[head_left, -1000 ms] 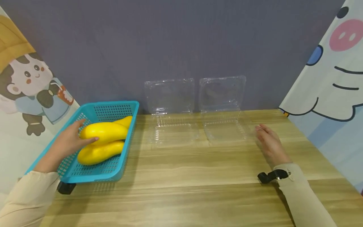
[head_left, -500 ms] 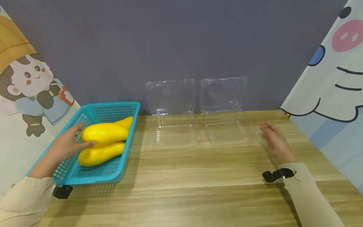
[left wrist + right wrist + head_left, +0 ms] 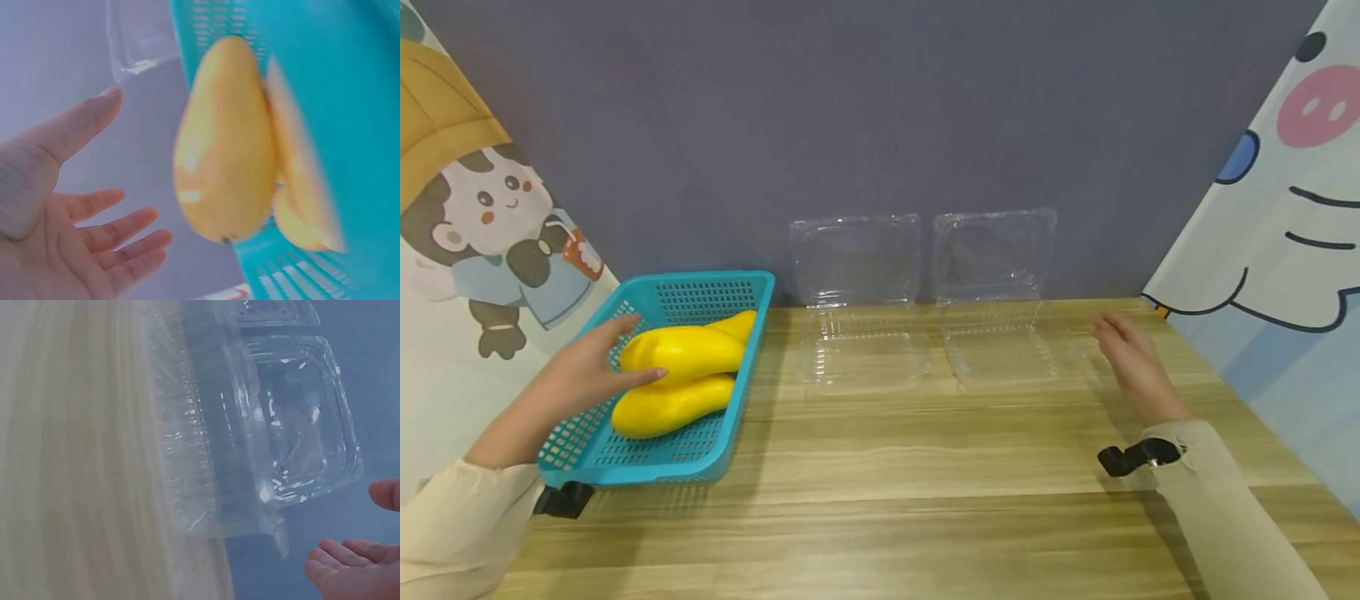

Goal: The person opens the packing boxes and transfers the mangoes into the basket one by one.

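Observation:
Yellow mangoes lie in a blue plastic basket (image 3: 647, 475) at the left: an upper mango (image 3: 681, 350), a lower mango (image 3: 662, 408), and one partly hidden at the back. My left hand (image 3: 576, 371) hovers over the basket beside the upper mango, thumb and fingers spread. In the left wrist view a gap separates this hand (image 3: 69, 231) from the nearest mango (image 3: 228, 144). On the right, my right hand (image 3: 1131, 367) is held above the table with fingers extended and nothing in it. The closest thing to it is a clear hinged container (image 3: 996, 254).
Another clear hinged container (image 3: 856, 258) stands between the basket and the right one. Both have raised lids by the grey back wall (image 3: 880, 108). Printed cartoon panels (image 3: 1326, 192) flank the wooden table (image 3: 925, 467). A black camera mount (image 3: 1138, 457) sits on the right wrist.
The right hand has shifted slightly to the right and its fingers have straightened. The left hand stays beside the upper mango. The mangoes and containers keep their places, with a slight shift of the head view.

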Demonstrator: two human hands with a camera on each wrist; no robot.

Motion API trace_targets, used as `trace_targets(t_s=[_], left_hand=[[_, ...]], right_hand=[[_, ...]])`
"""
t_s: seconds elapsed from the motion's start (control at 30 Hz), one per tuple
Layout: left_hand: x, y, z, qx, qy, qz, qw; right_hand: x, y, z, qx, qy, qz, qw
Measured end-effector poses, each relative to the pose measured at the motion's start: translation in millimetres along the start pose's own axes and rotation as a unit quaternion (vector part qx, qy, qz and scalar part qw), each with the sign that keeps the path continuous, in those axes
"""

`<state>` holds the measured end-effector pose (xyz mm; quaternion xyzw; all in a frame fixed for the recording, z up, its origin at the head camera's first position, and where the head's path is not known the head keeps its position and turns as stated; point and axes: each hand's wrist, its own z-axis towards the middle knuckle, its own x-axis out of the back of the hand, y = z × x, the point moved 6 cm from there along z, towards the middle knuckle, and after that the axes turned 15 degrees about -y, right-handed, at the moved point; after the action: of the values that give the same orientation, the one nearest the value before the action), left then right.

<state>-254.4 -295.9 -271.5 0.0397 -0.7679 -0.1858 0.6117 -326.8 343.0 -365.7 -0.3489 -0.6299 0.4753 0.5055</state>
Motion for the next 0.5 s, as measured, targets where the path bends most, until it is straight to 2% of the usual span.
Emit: trace_targets(t_s=[0.17,0.5], left_hand=[[7.7,22.0,12.6,-0.009,-0.012,0.011,0.9998],[7.5,80.7,47.4,-0.042,-0.027,0.020,0.9986]], right_hand=[[-7,-21,11.1,0.004,0.001,-0.042,0.9991],[-37,-55,37.7,0.038,-0.016,-0.097,0.9945]])
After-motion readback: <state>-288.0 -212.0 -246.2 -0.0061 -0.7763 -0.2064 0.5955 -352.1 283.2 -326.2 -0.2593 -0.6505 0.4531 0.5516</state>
